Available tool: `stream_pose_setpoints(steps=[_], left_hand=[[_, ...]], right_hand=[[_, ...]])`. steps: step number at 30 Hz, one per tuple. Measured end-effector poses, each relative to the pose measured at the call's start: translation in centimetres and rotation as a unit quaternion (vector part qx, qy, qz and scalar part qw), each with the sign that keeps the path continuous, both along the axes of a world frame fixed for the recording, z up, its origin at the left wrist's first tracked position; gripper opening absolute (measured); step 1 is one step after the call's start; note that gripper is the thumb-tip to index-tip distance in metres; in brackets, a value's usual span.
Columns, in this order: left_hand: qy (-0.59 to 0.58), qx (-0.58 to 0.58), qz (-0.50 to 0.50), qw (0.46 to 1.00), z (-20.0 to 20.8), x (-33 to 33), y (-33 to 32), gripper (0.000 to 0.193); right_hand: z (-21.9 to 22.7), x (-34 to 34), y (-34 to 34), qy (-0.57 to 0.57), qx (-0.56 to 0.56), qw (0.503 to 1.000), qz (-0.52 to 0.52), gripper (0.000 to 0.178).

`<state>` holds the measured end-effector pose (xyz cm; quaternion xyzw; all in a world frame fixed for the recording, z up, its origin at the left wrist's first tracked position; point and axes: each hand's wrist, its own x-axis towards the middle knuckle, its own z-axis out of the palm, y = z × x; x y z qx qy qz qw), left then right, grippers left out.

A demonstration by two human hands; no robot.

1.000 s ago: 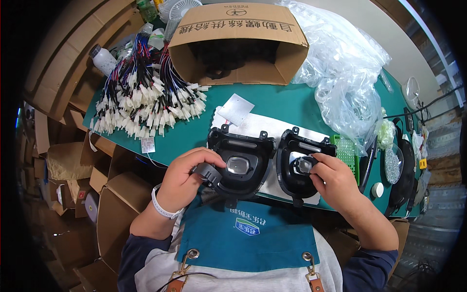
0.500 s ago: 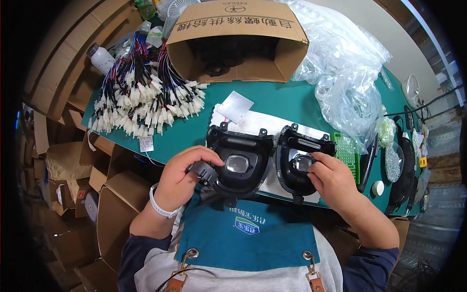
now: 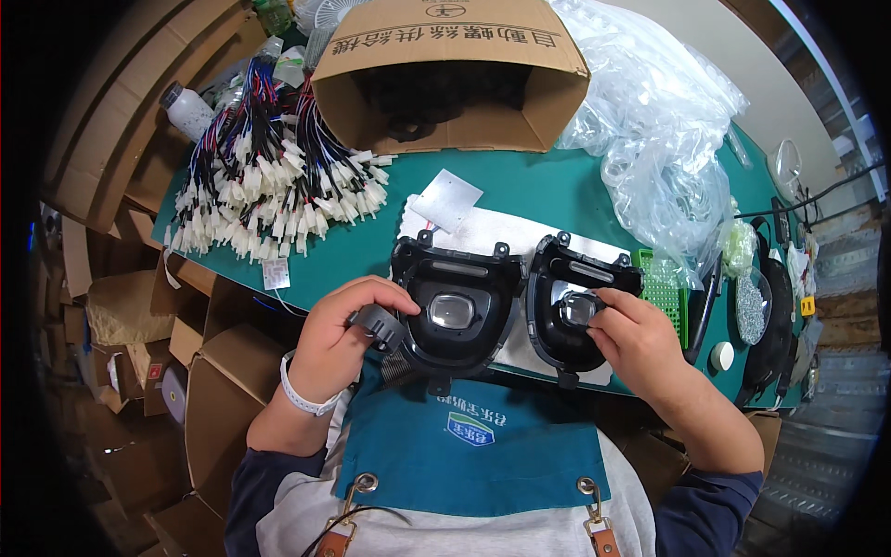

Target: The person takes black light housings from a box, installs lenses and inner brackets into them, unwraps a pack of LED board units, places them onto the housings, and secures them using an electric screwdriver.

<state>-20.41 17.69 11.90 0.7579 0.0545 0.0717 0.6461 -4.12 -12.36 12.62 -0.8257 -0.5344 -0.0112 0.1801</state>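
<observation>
Your left grip [image 3: 334,334] holds a dark grey ring [image 3: 379,328]; your right grip [image 3: 645,345] pinches a clear lens [image 3: 577,309] within the right-hand black housing [image 3: 555,350].

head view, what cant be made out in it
All in the head view:
Right lens: the right hand covers its right edge, hiding whether the fingers grip or only touch it.
Cardboard box: its inside is too dark to tell what lies there.
White fan: cut off by the picture's top edge.
</observation>
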Motion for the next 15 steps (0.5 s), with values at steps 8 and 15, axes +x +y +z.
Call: stream_pose_setpoints(steps=[8, 15], left_hand=[[0.005, -0.004, -0.004, 1.0, -0.13, 0.33, -0.02, 0.034], [0.001, -0.008, -0.006, 1.0, -0.01, 0.39, -0.1, 0.031]], right_hand=[[-0.11, 0.19, 0.01, 0.003, 0.012, 1.0, 0.003, 0.019], [0.5, -0.07, 0.26, -0.013, -0.058, 0.998, -0.003, 0.026]])
